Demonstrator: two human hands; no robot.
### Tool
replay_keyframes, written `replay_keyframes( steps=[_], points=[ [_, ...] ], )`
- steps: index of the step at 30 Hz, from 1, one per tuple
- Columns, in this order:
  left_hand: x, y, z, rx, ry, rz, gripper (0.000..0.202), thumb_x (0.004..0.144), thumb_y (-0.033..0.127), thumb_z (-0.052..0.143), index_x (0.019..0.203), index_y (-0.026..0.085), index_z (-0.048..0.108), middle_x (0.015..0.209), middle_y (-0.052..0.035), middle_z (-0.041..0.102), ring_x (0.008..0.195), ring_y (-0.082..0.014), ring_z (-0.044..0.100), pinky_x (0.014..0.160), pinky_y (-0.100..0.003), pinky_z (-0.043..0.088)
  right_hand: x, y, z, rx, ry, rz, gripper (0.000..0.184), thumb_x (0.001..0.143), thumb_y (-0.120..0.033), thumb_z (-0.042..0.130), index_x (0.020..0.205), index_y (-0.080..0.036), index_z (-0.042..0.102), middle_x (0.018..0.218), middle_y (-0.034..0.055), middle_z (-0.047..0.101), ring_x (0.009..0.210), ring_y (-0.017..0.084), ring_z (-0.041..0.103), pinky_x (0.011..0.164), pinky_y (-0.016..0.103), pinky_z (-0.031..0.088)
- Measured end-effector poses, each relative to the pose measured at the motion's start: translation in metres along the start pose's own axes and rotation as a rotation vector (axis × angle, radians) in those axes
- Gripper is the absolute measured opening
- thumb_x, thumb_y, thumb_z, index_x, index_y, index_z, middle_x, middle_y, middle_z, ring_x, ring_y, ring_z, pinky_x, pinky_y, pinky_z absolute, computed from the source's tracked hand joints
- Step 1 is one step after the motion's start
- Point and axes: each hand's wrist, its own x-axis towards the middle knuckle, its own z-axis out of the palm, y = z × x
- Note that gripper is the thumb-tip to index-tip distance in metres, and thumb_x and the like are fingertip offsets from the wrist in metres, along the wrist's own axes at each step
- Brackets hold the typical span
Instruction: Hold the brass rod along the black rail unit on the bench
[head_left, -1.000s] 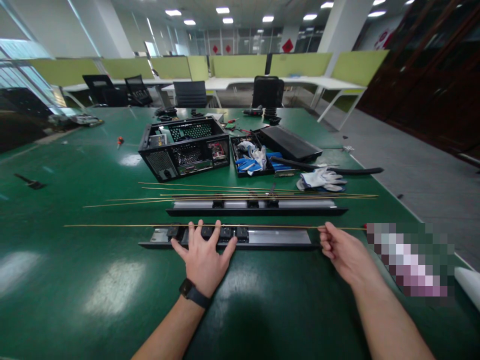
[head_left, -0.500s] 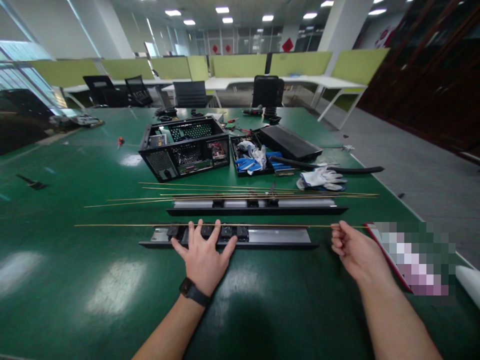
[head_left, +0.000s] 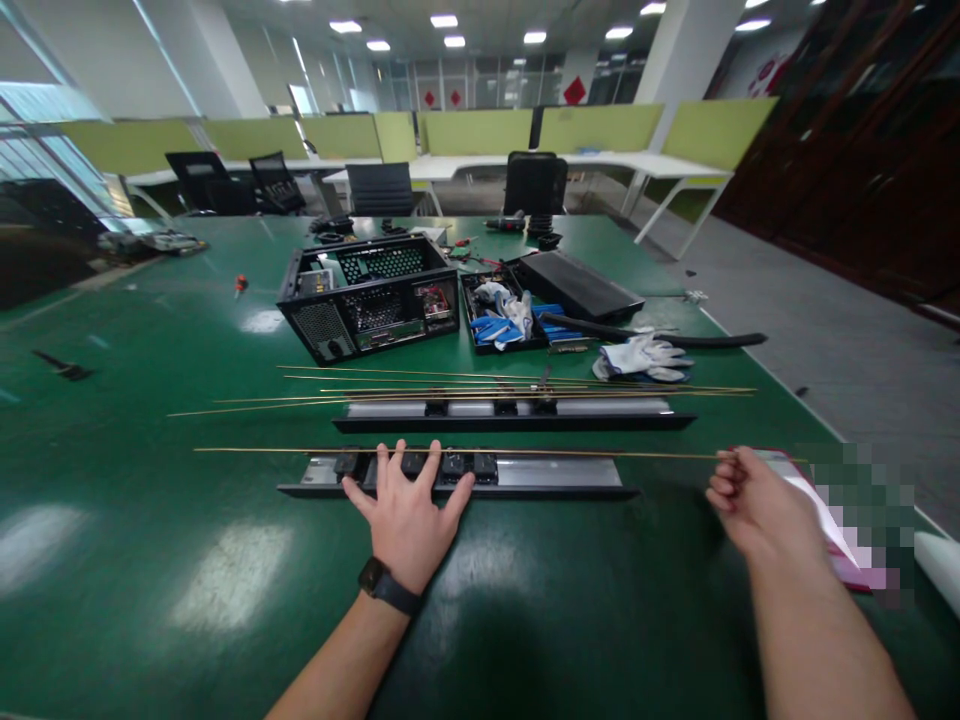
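My left hand [head_left: 409, 510] lies flat with fingers spread on the black socket modules of the near black-and-silver power strip [head_left: 555, 475]. A long thin brass rod [head_left: 300, 451] runs across the strip's far edge. My right hand [head_left: 750, 500] is closed in a pinch on the rod's right end, past the strip's right end. A second power strip [head_left: 600, 412] lies farther back, with several more brass rods [head_left: 390, 385] lying along and beyond it.
An open black computer case [head_left: 367, 295] stands behind the rods. Beside it sit a black tray with blue-white gloves [head_left: 506, 315], a black panel [head_left: 577, 285], a black hose [head_left: 697, 341] and white gloves [head_left: 645, 358]. The green table's right edge [head_left: 757, 375] is close.
My right hand has drawn the brass rod to the right along the near strip; the rod's left end has shifted right. My left hand has stayed in place.
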Motion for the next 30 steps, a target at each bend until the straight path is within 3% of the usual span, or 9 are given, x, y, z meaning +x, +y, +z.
replay_keyframes(
  steps=[10, 14, 20, 30],
  points=[
    [0.000, 0.001, 0.000, 0.006, 0.000, -0.007, 0.055, 0.092, 0.057, 0.069, 0.140, 0.031, 0.069, 0.154, -0.0232, 0.055, 0.153, -0.0455, 0.038, 0.116, -0.085, 0.013, 0.004, -0.004, -0.004, 0.043, 0.028, -0.048, 0.026, 0.097, -0.010, 0.059, 0.072, -0.017, 0.060, 0.061, -0.0036, 0.043, 0.043, 0.005, 0.034, 0.033, 0.017, 0.023],
    [-0.001, 0.001, -0.001, 0.014, 0.005, -0.007, 0.054, 0.093, 0.056, 0.069, 0.140, 0.031, 0.069, 0.154, -0.0235, 0.055, 0.153, -0.0450, 0.038, 0.117, -0.084, 0.013, 0.000, 0.006, 0.002, -0.035, -0.083, 0.023, 0.021, 0.095, -0.022, 0.065, 0.075, -0.018, 0.064, 0.062, -0.0026, 0.048, 0.044, 0.006, 0.036, 0.033, 0.016, 0.025],
    [-0.001, 0.001, -0.001, 0.018, 0.002, -0.003, 0.054, 0.093, 0.056, 0.068, 0.140, 0.031, 0.069, 0.154, -0.0233, 0.055, 0.152, -0.0460, 0.039, 0.116, -0.085, 0.013, -0.021, 0.026, 0.014, -0.131, -0.268, 0.043, 0.023, 0.080, -0.032, 0.083, 0.081, -0.014, 0.071, 0.066, 0.0011, 0.056, 0.047, 0.007, 0.042, 0.034, 0.015, 0.028],
    [-0.001, 0.002, -0.001, 0.014, 0.007, -0.004, 0.052, 0.093, 0.056, 0.067, 0.139, 0.031, 0.070, 0.154, -0.0225, 0.055, 0.153, -0.0448, 0.038, 0.117, -0.084, 0.012, -0.038, 0.038, 0.027, -0.157, -0.339, 0.093, 0.029, 0.077, -0.036, 0.090, 0.079, -0.014, 0.072, 0.066, 0.0014, 0.057, 0.047, 0.006, 0.043, 0.036, 0.014, 0.029]
  ],
)
